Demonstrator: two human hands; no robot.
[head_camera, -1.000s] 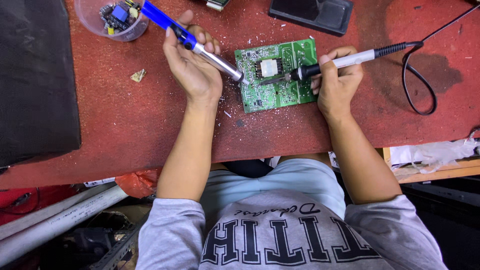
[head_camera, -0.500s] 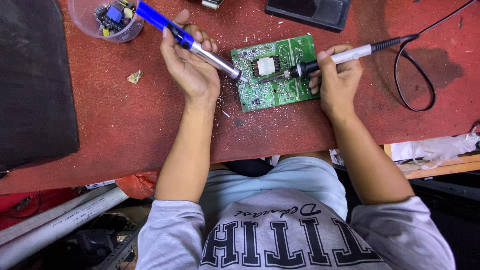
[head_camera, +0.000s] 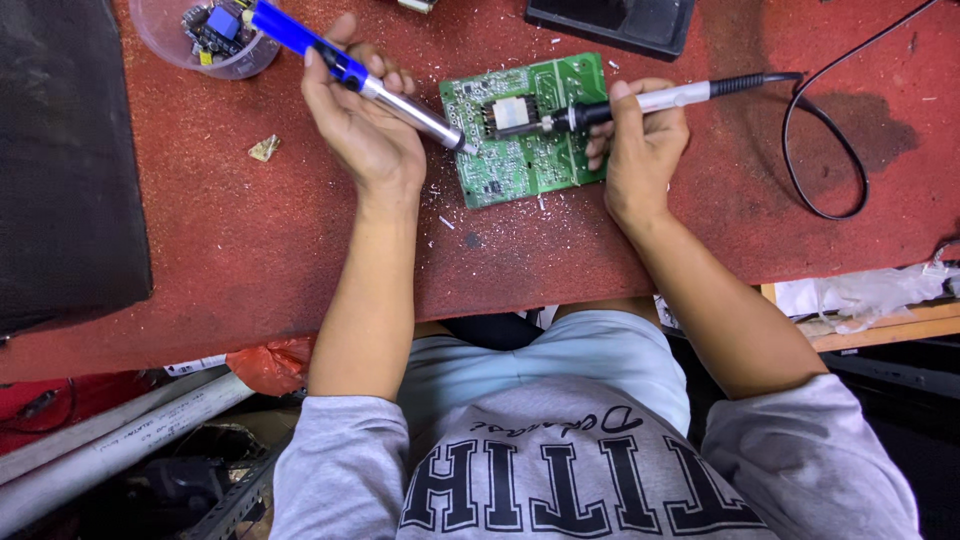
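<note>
— Circuit board, green, lies flat on our red bench top, at about twelve o'clock from our chest, between our two hands.

— And what are our hands clamped on?

— Our left hand is closed around a pump tool with a blue handle and a silver barrel. It slants from eleven o'clock down to four, and its tip meets the board's left edge. Our right hand grips a soldering iron like a pen, its tip pointing toward nine o'clock and resting by the black block in the middle of the board.

— So our hands are apart?

— Yes, one on each side of the board, each shut on its own tool.

— What else do we see around them?

— A black cord loops away from the iron toward three o'clock. A clear cup of small parts sits at ten o'clock, a dark mat at nine, and a black case at twelve, just past the board.
</note>
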